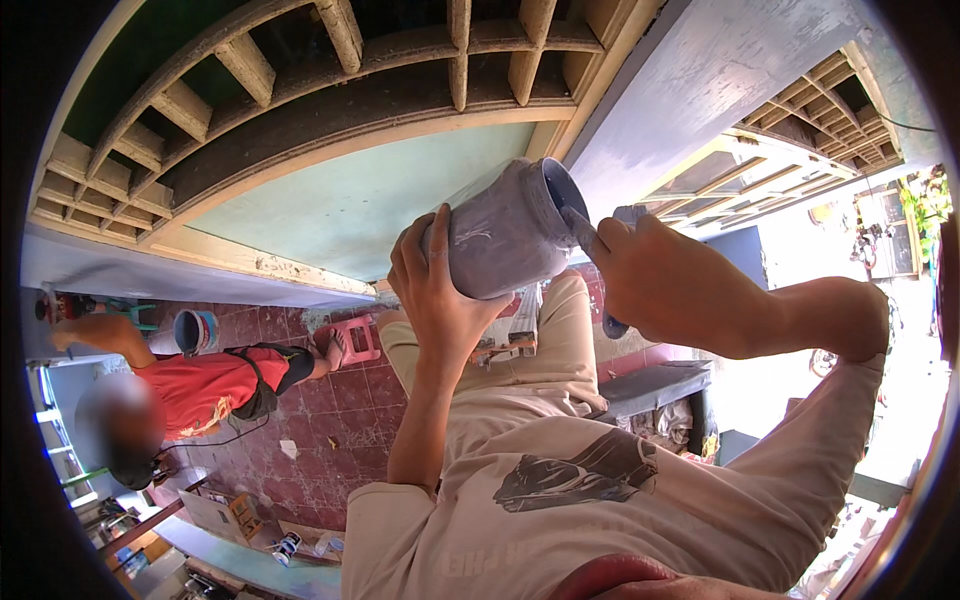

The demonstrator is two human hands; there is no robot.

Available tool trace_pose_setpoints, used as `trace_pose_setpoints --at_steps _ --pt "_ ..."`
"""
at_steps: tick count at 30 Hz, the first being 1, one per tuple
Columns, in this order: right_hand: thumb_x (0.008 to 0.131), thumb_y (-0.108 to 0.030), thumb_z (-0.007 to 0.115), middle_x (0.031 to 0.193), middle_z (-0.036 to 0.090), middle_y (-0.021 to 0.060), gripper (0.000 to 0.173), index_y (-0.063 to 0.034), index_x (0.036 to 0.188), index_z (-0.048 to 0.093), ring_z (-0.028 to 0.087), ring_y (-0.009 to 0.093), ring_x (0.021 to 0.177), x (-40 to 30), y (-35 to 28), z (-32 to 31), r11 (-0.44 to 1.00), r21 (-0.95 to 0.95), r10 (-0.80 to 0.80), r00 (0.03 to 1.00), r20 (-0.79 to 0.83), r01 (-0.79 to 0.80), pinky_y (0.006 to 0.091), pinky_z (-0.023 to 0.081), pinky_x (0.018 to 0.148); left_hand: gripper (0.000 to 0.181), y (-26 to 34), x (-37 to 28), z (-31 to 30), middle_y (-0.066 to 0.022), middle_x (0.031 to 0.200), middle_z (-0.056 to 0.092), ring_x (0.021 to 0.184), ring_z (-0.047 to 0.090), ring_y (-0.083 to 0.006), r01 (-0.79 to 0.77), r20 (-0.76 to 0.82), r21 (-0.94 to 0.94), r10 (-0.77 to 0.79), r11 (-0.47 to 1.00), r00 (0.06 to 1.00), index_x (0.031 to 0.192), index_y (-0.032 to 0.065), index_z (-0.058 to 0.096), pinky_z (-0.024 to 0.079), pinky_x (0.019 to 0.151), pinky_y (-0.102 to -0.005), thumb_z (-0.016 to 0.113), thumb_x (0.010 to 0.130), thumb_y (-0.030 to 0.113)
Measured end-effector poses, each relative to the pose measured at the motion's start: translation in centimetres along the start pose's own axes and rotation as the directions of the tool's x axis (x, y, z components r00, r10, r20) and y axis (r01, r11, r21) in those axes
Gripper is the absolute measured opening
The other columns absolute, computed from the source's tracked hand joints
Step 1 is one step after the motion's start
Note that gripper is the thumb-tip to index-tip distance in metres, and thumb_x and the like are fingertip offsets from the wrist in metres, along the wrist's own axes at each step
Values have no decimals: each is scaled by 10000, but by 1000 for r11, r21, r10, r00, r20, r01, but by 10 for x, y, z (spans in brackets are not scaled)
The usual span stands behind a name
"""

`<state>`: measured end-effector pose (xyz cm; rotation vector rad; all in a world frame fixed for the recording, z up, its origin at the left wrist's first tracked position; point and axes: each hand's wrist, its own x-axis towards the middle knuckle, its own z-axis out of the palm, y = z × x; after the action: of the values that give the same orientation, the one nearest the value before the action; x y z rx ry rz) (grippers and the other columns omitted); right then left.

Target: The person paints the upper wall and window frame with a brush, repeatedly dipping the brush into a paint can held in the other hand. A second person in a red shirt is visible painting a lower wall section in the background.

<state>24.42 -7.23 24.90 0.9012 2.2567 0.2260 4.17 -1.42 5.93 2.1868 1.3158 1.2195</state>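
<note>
My left hand [442, 277] grips the base and side of a plastic jar [499, 229] smeared with grey-lilac paint. The jar is tilted, its open mouth facing right. Dark bluish paint shows just inside the rim. My right hand [664, 281] is closed around a paint-coated tool [630, 215], most of it hidden by the fist; its exact kind cannot be told. A bluish end shows below the hand. The right index finger, coated in paint, points at the jar's mouth and meets its rim.
A lilac-painted wall [675, 90] and wooden vent lattice [337, 45] are close ahead. At left, a person in a red shirt [199, 394] reaches to the wall beside a paint bucket [196, 332] and pink stool [354, 339]. Red floor tiles [337, 442] lie below; a grey-covered bench [656, 386] stands right.
</note>
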Motion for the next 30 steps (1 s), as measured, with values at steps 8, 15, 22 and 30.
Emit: trace_pose_setpoints --at_steps 8,15,22,30 --pt "845 -193 724 922 642 135 566 132 1280 562 657 241 798 -9 -15 3 834 552 91 985 -150 6 385 568 648 1156 -21 -4 8 -158 1380 493 1279 475 -395 68 -52 14 -68 998 996 1515 112 422 410 1031 -567 949 489 187" --pt "790 -164 767 1443 624 118 123 -98 891 792 680 218 703 -39 30 24 701 674 208 838 -505 233 334 509 537 1181 -38 -13 2 -201 1399 466 1312 462 -399 57 -118 -120 -72 991 990 1530 27 348 431 1081 -536 957 527 163" --pt "750 -102 795 1393 652 173 149 -41 885 809 707 238 733 -45 37 61 520 770 297 768 -567 368 335 525 580 1216 -27 -11 -6 -189 1415 434 1324 448 -395 76 -69 -223 -94 972 993 1534 45 328 413 1099 -528 941 489 154" --pt "744 -95 800 1403 640 188 146 -36 877 812 734 250 801 -37 30 70 417 805 311 766 -563 423 343 565 635 1225 -13 -12 0 -195 1436 417 1315 432 -405 42 -20 -226 -48 973 999 1523 73 345 396 1094 -561 950 464 189"
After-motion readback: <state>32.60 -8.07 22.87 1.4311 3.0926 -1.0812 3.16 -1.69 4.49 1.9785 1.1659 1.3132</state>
